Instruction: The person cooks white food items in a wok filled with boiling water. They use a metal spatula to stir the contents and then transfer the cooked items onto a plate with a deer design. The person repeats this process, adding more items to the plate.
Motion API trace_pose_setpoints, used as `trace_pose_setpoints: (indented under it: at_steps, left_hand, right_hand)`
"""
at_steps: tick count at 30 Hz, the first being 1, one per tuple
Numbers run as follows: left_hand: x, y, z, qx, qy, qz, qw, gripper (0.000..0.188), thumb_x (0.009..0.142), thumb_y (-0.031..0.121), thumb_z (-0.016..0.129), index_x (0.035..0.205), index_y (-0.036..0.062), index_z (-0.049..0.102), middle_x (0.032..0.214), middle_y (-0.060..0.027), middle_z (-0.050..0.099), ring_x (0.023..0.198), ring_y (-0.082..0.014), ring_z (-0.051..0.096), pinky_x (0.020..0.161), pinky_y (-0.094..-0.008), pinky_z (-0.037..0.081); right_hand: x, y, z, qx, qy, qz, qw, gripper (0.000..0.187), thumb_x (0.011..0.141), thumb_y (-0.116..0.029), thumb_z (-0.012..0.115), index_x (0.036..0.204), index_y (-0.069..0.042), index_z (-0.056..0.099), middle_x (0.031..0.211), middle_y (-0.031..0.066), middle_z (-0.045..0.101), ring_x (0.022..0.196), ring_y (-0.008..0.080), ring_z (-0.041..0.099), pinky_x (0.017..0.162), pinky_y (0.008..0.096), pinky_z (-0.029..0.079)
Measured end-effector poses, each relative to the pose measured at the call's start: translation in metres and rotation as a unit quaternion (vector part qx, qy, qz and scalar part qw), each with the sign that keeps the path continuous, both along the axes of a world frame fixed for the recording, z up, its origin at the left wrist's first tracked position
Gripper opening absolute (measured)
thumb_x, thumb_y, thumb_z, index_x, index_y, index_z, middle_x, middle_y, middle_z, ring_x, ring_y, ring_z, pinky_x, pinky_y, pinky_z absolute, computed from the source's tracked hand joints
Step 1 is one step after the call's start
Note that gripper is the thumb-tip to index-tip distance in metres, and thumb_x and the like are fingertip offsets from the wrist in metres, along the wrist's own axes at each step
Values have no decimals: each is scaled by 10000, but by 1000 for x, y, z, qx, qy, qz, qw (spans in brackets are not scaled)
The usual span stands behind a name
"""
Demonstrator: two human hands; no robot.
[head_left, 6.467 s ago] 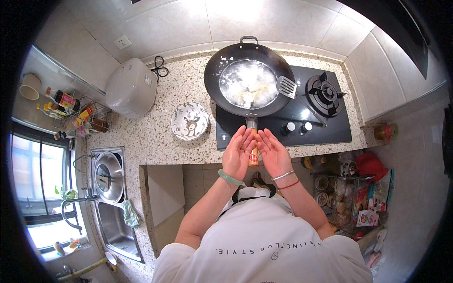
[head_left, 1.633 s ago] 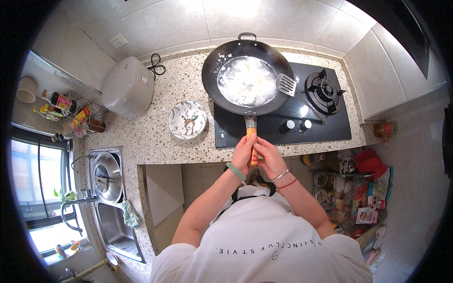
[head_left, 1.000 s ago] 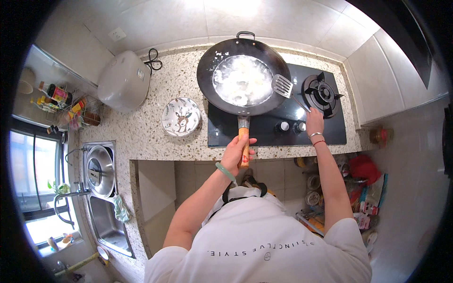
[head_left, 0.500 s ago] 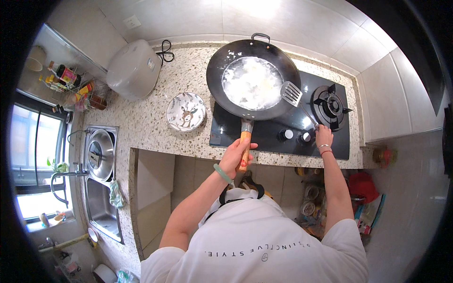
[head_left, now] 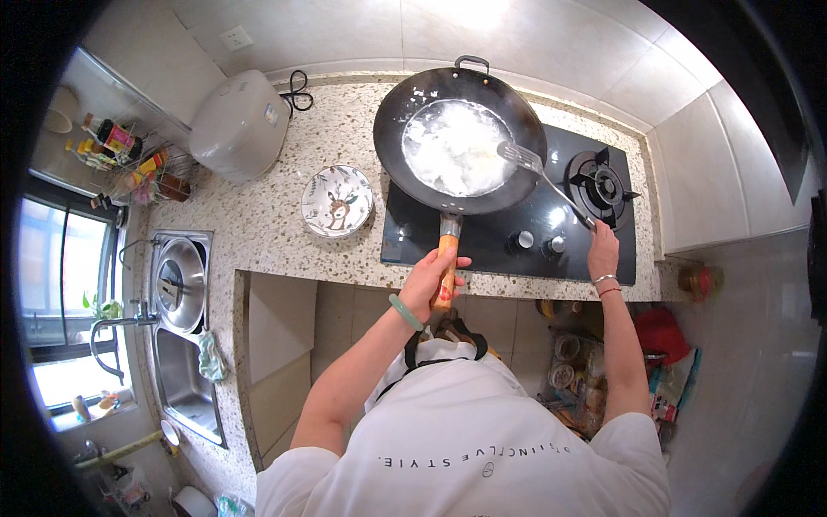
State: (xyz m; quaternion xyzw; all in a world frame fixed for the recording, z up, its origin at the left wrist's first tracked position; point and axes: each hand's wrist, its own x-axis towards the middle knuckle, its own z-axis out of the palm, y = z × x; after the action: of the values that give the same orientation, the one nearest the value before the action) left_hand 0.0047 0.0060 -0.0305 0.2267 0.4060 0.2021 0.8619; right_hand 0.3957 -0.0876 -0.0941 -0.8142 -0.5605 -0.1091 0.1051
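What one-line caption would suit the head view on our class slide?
Left hand gripping the wooden handle of a black wok, right hand holding a slotted spatula that reaches over the wok.

Left hand (head_left: 428, 283): curled in a closed grip; forearm (head_left: 362, 358) slanting inward.
Right hand (head_left: 605, 250): closed, set farther forward; arm (head_left: 621, 349) nearly straight.

Beyond and left of the left hand (head_left: 429, 284), a deer-patterned bowl (head_left: 336, 203) sits on the speckled surface (head_left: 258, 226); farther out the same way stands a pale rice cooker (head_left: 239, 125), its black cord (head_left: 299, 93) looped beside it. Well left of that hand, a pot lid (head_left: 183, 277) covers one stainless-steel sink (head_left: 183, 379) basin. Nearer the body than the right hand (head_left: 604, 248) are a red bundle (head_left: 662, 336) and lidded jars (head_left: 564, 362).
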Motion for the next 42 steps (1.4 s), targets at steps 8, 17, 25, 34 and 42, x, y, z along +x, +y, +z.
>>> trace_pose_setpoints:
  at_steps: [8, 17, 25, 34, 42]
  left_hand:
    - [1, 5, -3, -12, -1, -43, 999, 291, 931, 349, 541, 1095, 129, 442, 974, -51, 596, 641, -89, 554, 506, -234, 503]
    - [4, 2, 1, -7, -11, -23, 1000, 304, 917, 358, 566, 1024, 99, 448, 859, -33, 550, 557, -88, 505, 473, -249, 478]
    - [3, 3, 0, -13, -2, -24, 1000, 297, 921, 349, 560, 1018, 90, 451, 866, -39, 555, 560, -86, 507, 468, -248, 477]
    - [4, 2, -7, -15, -16, -15, 1000, 288, 923, 335, 559, 1018, 84, 456, 857, -45, 562, 552, -90, 514, 459, -246, 482]
    - [5, 2, -8, -16, -20, -13, 1000, 279, 928, 325, 552, 1015, 80, 450, 857, -48, 559, 540, -90, 511, 446, -243, 475]
  right_hand:
    - [-65, 20, 135, -8, 89, 21, 996, 213, 872, -183, 572, 1045, -58, 560, 885, 131, 630, 812, 305, 611, 674, 393, 471]
    - [-86, 59, 234, -120, 1, 70, 990, 208, 822, -185, 625, 994, -69, 611, 847, 158, 655, 787, 320, 641, 671, 412, 502]
    - [-140, 101, 281, -331, -167, 22, 928, 184, 838, -204, 615, 858, -30, 674, 845, 153, 672, 796, 308, 664, 700, 394, 527]
    - [-148, 127, 272, -407, -100, -5, 908, 276, 854, -267, 565, 895, -22, 685, 933, 194, 662, 871, 333, 652, 771, 404, 522]
    - [-157, 130, 245, -417, -35, -9, 908, 322, 888, -283, 526, 951, -4, 674, 973, 203, 659, 911, 346, 648, 819, 409, 516]
